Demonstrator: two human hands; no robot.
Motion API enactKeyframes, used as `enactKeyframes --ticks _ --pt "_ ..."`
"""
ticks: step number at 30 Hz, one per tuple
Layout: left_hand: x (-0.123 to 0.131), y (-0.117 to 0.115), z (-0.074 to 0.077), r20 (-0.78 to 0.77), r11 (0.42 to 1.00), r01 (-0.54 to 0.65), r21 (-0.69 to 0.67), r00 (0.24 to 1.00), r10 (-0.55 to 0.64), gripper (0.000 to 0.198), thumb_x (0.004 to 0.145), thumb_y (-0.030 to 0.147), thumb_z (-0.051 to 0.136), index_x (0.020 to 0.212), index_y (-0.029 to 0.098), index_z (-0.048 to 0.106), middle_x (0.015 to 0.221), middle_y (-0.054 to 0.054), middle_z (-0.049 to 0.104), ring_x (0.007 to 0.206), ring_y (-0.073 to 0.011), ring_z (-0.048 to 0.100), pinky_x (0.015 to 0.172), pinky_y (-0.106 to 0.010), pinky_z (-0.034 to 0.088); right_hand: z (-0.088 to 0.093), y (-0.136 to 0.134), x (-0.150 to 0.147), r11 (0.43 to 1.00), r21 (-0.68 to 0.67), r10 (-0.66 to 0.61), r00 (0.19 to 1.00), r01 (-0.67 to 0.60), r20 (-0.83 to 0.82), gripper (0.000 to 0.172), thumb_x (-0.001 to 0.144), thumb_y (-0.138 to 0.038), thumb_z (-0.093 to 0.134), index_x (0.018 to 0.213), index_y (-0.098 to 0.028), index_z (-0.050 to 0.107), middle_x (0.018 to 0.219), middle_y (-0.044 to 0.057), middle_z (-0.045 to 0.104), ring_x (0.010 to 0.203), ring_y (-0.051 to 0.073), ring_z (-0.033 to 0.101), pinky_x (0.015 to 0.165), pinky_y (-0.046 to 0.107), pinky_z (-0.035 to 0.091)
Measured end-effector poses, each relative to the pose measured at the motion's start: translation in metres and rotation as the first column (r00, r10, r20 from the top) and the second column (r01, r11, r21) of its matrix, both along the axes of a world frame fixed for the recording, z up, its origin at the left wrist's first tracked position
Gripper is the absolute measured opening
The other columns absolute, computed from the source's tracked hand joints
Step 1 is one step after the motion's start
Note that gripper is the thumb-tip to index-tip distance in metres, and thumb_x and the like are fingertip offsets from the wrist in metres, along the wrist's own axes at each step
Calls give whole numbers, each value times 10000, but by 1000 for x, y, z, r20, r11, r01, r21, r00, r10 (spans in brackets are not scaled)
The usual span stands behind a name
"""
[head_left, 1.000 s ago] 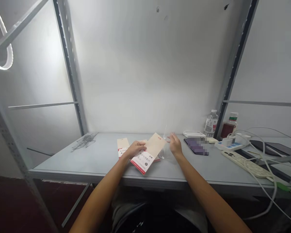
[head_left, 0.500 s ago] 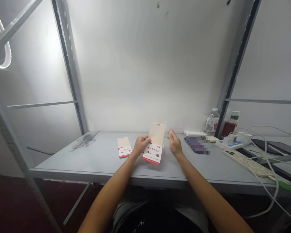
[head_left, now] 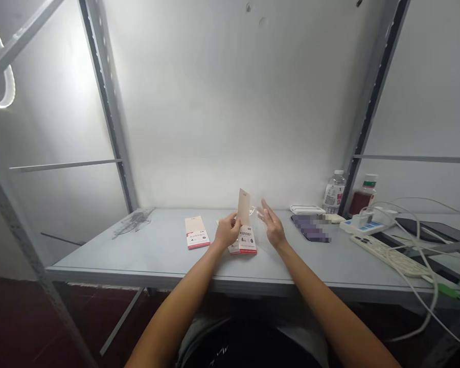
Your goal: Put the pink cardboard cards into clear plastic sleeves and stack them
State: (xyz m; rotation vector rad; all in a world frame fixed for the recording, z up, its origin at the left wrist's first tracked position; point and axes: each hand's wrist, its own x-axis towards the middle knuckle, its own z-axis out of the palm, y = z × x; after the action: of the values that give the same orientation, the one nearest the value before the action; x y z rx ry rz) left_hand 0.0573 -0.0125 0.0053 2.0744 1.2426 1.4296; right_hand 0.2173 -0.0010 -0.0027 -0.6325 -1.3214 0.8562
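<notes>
My left hand (head_left: 227,231) grips a beige, white and red printed packet (head_left: 247,238) by its left side, above the middle of the table. The packet is turned partly edge-on, with its beige upper part standing up. Behind my left hand and the held packet, part of another white and red printed piece (head_left: 233,247) shows. My right hand (head_left: 273,228) is to the right of the packet, fingers apart. Thin clear plastic (head_left: 256,217) lies between the packet and that hand; whether the fingers touch it is unclear. A similar packet (head_left: 198,238) lies flat to the left.
A clear plastic tangle (head_left: 135,222) sits at the table's left. On the right are a phone (head_left: 308,228), a water bottle (head_left: 334,194), a red-liquid bottle (head_left: 363,197), a power strip (head_left: 362,226), a white keyboard (head_left: 387,255) and loose cables. Metal posts flank the table.
The held packet has turned from facing me to nearly edge-on and sits slightly lower. My left hand has moved right with it. My right hand's fingers have spread and shifted slightly left.
</notes>
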Motion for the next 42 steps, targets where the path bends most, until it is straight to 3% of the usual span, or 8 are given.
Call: enactKeyframes --ticks 5,9,16,27,31,34,39,42 --pt "-1 -3 2 35 1000 0 -18 999 1 326 835 354 358 1010 176 569 569 20 490 464 -79 360 454 -187 268 2 4 3 998 -51 25 998 -29 -65 547 835 -518 366 1333 -297 320 1400 32 326 1195 219 427 958 396 372" --pt "-2 -3 2 -17 1000 7 -27 1000 -8 310 830 344 371 983 173 579 535 29 465 463 -79 342 466 -188 270 2 6 6 987 -112 107 990 -117 -94 551 841 -542 309 1346 -327 274 1352 53 405 1144 223 484 924 425 402" --pt "-7 4 -5 13 996 -88 -29 996 88 292 825 316 353 908 169 592 510 35 463 430 -77 330 453 -200 250 -1 8 11 988 -83 116 983 -128 -140 503 853 -518 319 1301 -291 361 1316 73 450 1122 225 504 939 461 389" --pt "-8 -3 -2 89 999 -42 27 995 40 326 829 371 359 961 174 582 487 44 432 426 -78 337 451 -203 255 -6 16 13 979 -134 125 974 -152 -191 490 838 -528 358 1280 -317 386 1303 60 466 1114 216 512 947 438 396" --pt "-9 -5 -3 138 996 92 -19 986 -88 379 821 413 385 1035 157 564 537 24 494 449 -81 394 449 -198 280 -6 17 14 983 -168 40 983 -71 -180 540 833 -549 341 1319 -314 326 1332 75 429 1129 217 498 940 430 402" --pt "-7 -4 -6 99 984 161 -72 983 -153 386 816 405 396 1029 144 585 587 0 553 481 -89 444 456 -197 307 -5 16 13 983 -161 64 986 -89 -151 552 832 -557 334 1329 -320 305 1335 70 425 1148 211 481 942 418 403" --pt "-7 1 -7 40 996 44 -75 998 -41 339 819 354 390 968 153 619 545 10 546 455 -84 434 445 -197 312 -3 13 12 973 -147 159 976 -180 -148 528 844 -537 324 1319 -307 319 1293 73 476 1137 208 492 933 422 410" --pt "-10 4 -7 110 992 80 -97 991 -69 332 812 355 409 960 144 618 595 -9 580 492 -91 479 458 -195 340 -2 13 13 962 -152 195 962 -225 -190 492 849 -521 325 1287 -301 365 1243 68 525 1101 207 523 926 429 418"
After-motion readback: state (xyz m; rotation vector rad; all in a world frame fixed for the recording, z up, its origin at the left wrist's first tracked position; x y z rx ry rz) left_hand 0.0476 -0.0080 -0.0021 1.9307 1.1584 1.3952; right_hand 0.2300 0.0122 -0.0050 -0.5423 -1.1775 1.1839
